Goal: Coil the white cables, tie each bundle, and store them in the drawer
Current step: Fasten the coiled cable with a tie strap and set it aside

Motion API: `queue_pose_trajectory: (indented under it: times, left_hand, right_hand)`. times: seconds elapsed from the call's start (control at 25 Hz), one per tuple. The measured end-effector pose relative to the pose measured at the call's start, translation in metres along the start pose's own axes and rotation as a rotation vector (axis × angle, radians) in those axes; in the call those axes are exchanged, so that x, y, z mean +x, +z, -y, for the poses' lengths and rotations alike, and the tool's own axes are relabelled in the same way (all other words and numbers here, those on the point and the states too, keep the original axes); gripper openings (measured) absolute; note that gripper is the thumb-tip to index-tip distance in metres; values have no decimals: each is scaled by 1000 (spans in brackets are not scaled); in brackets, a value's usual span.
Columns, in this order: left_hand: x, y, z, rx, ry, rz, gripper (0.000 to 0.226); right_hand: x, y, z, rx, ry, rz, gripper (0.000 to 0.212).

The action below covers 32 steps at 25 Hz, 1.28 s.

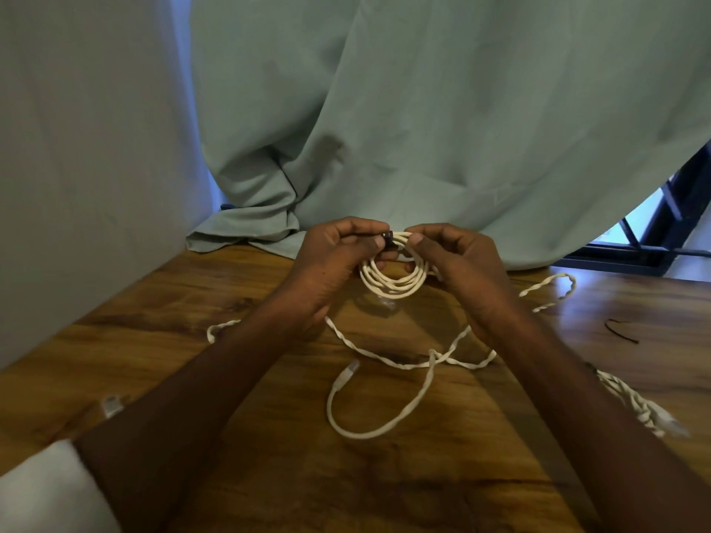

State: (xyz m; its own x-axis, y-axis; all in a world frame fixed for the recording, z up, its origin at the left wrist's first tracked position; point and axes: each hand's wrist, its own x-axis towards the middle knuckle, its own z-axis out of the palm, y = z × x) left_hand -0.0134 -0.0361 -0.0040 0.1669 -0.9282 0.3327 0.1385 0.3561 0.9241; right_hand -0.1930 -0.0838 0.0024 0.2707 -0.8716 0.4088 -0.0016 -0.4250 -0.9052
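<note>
You are facing a draped cloth backdrop over a wooden table.

A pale grey-green fabric sheet (442, 109) is hanging in folds ahead of you and bunching where it meets the glossy brown wood-grain tabletop (269, 475). At the far right, a dark metal window frame (661, 217) is letting daylight through, and it is glinting on the wood there.

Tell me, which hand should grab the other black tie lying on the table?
Probably the right hand: the spare black tie lies on the table's right side, nearer that arm. Both hands now hold the coil.
</note>
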Motion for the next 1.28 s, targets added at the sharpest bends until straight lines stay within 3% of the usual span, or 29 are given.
queue_pose_trajectory:
  times: [0.16, 0.4, 0.8, 1.2, 1.28]
  left_hand:
    - [-1, -4, 0, 77, 53, 10, 25]
    - [3, -6, 2, 6, -29, 57, 27]
    - [6, -12, 9, 210, 46, -7, 17]
    - [9, -14, 8, -32, -37, -104, 22]
    - [11, -13, 11, 21, -49, -108, 21]
  right_hand:
    - [-2, 2, -3, 158, 81, 3, 18]
    - [4, 3, -8, 419, 227, -4, 24]
    - [3, 1, -14, 425, 227, -1, 27]
    - [0, 7, -16, 235, 218, -9, 30]
    - [0, 8, -18, 173, 197, -68, 26]
